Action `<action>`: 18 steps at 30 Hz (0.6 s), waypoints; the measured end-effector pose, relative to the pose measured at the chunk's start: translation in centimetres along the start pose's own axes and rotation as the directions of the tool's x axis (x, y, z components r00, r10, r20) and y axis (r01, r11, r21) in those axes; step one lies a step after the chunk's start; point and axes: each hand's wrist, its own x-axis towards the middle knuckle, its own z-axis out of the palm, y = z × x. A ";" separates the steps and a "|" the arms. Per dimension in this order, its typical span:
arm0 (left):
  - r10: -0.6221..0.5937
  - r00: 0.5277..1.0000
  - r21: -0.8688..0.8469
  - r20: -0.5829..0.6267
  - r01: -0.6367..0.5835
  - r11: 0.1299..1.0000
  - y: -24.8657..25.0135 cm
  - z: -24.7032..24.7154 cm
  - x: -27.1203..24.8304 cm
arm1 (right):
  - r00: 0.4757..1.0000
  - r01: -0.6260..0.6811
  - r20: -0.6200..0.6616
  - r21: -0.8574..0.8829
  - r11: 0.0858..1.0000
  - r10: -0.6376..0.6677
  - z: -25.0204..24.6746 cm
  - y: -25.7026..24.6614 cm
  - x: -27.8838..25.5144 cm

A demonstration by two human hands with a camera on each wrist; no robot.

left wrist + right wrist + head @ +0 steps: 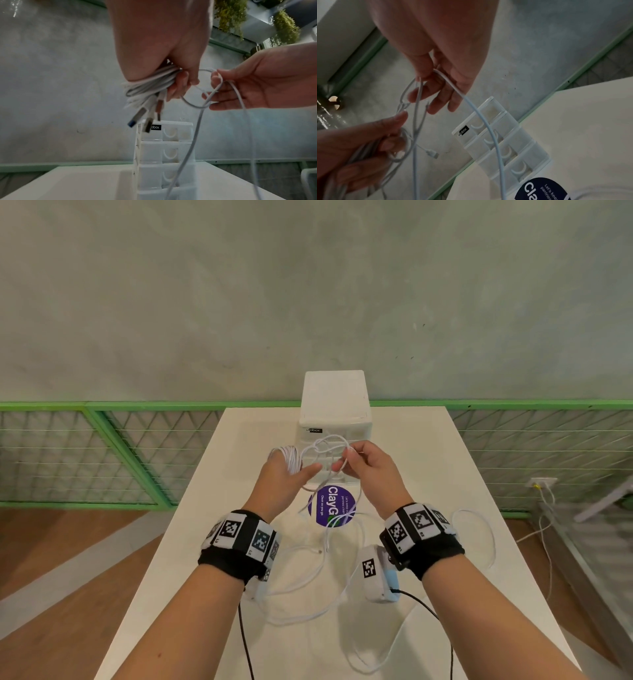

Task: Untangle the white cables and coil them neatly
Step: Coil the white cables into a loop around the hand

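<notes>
Loose white cables (301, 587) lie on the desk (479, 542) in front of the drawer box (335, 419). Above them, the left hand (284, 474) grips the finished coil (150, 83). The right hand (366, 467), just beside it, pinches a tangled loop (205, 88), whose strands hang down toward the desk.

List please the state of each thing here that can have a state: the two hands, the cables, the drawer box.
left hand: grips a wound bundle of white cable, plugs hanging below
right hand: pinches a loose cable loop
loose cable: uncoiled, trailing over the table
drawer box: upright, drawers closed
round sticker: flat on table
</notes>
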 end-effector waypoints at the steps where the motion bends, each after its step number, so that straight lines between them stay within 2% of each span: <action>1: 0.012 1.000 0.019 -0.024 -0.011 1.000 0.2 -0.2 -0.1 | 1.000 -0.003 0.000 0.009 1.000 0.003 0.0 -0.1 -0.1; 5: 0.096 0.995 0.177 -0.018 -0.092 0.980 0.2 -0.5 -0.1 | 0.999 -0.052 0.006 0.149 0.987 0.051 -0.1 -0.6 -0.4; 7: 0.094 0.995 0.257 -0.040 -0.081 0.963 0.0 -0.9 0.0 | 0.993 -0.117 0.026 0.195 0.974 0.115 -0.4 -1.1 -0.7; 8: 0.092 0.994 0.272 -0.063 -0.072 0.960 -0.1 -1.3 0.1 | 0.990 -0.141 0.042 0.122 0.982 0.137 -0.8 -1.2 -0.8; 10: 0.094 0.991 0.303 -0.097 -0.060 0.951 -0.1 -2.0 0.2 | 0.980 -0.129 0.122 -0.228 0.965 0.159 -1.8 -0.7 -0.7; 12: 0.104 0.988 0.305 -0.113 -0.066 0.950 -0.4 -2.7 0.2 | 0.970 -0.063 0.162 -0.550 0.833 0.180 -2.8 0.1 -0.5; 13: 0.117 0.985 0.269 -0.125 -0.080 0.960 -0.7 -3.0 0.3 | 0.974 -0.065 0.133 -0.611 0.789 0.183 -3.3 0.6 -0.4; 15: 0.140 0.976 0.194 -0.169 -0.107 0.975 -1.6 -3.6 0.6 | 0.981 -0.110 0.071 -0.568 0.815 0.182 -4.2 1.2 -0.5; 17: 0.132 0.969 0.192 -0.209 -0.092 0.977 -2.0 -4.2 0.7 | 0.986 -0.127 0.036 -0.472 0.872 0.163 -4.8 1.7 -0.7; 18: 0.123 0.968 0.214 -0.221 -0.075 0.974 -2.0 -4.4 0.6 | 0.989 -0.126 0.014 -0.472 0.873 0.150 -5.0 2.1 -0.7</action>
